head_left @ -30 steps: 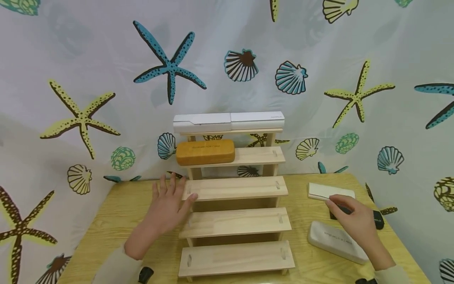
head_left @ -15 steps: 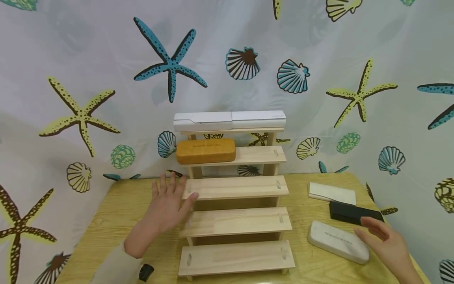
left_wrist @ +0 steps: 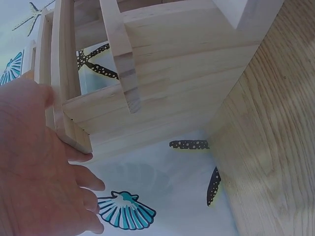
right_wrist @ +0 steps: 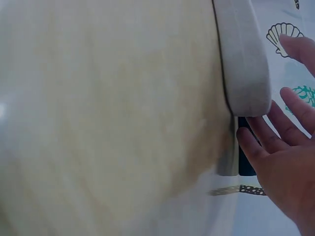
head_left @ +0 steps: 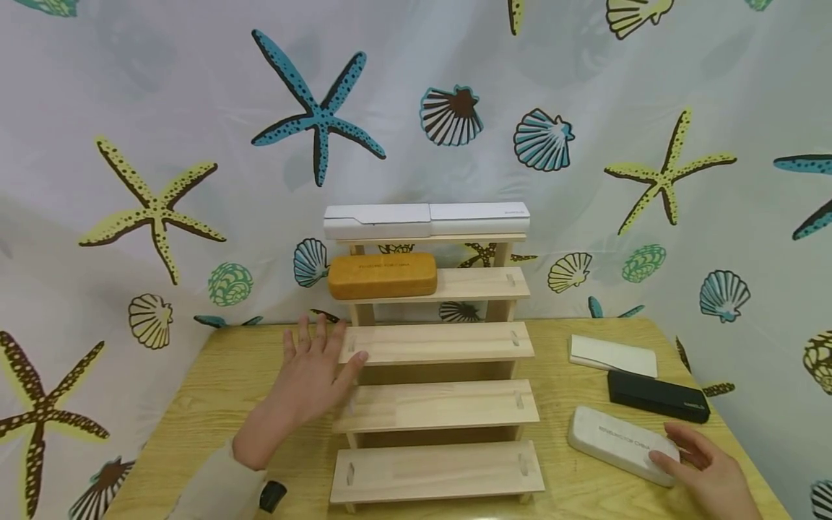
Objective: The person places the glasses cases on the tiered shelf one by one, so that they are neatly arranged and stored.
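Note:
My left hand [head_left: 305, 379] rests against the left end of the middle shelf [head_left: 435, 342] of a stepped wooden rack. In the left wrist view its thumb and fingers [left_wrist: 88, 177] lie extended about the shelf's end. At the right, my right hand [head_left: 711, 473] is at the near end of a light grey glasses case [head_left: 614, 437], thumb over its top edge. The right wrist view shows its fingers spread and loosely bent beside the end of the grey case [right_wrist: 246, 59]. A black case [head_left: 656, 397] and a slim cream case [head_left: 611, 354] lie just beyond.
On the rack's upper shelf stands a mustard glasses case [head_left: 382, 276], with free shelf to its right. Long white cases [head_left: 425, 220] lie end to end on the top shelf. A shell-and-starfish curtain [head_left: 416, 173] hangs behind the wooden table [head_left: 214, 390].
My right hand has drawn back from the cream and black cases and come to the near end of the grey case. My left hand stays at the rack.

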Action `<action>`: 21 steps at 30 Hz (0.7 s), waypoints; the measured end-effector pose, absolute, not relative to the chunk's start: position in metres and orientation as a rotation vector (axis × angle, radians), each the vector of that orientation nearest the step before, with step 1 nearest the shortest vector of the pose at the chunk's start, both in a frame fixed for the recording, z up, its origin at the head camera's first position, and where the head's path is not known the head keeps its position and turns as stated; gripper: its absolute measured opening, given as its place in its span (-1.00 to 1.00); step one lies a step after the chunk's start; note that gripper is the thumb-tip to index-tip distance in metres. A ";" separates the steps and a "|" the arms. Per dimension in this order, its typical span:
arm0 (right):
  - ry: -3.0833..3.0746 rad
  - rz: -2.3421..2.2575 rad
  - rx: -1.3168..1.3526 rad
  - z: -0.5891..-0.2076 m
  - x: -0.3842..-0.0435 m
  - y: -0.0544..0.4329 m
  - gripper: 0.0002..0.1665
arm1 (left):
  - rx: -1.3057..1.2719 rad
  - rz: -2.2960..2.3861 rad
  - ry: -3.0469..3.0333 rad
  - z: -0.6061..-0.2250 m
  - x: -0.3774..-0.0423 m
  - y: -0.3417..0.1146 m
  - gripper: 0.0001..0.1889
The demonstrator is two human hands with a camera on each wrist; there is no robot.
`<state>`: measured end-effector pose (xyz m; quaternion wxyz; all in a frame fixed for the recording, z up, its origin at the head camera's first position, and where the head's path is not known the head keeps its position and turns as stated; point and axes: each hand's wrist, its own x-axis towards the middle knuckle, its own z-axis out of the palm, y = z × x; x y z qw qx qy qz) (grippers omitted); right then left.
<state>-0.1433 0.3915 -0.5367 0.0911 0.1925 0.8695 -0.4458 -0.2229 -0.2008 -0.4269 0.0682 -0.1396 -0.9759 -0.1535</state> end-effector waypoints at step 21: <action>2.668 -1.093 0.301 -0.549 -0.141 0.394 0.36 | -0.425 -0.454 -2.940 -0.429 -0.225 -0.200 -0.17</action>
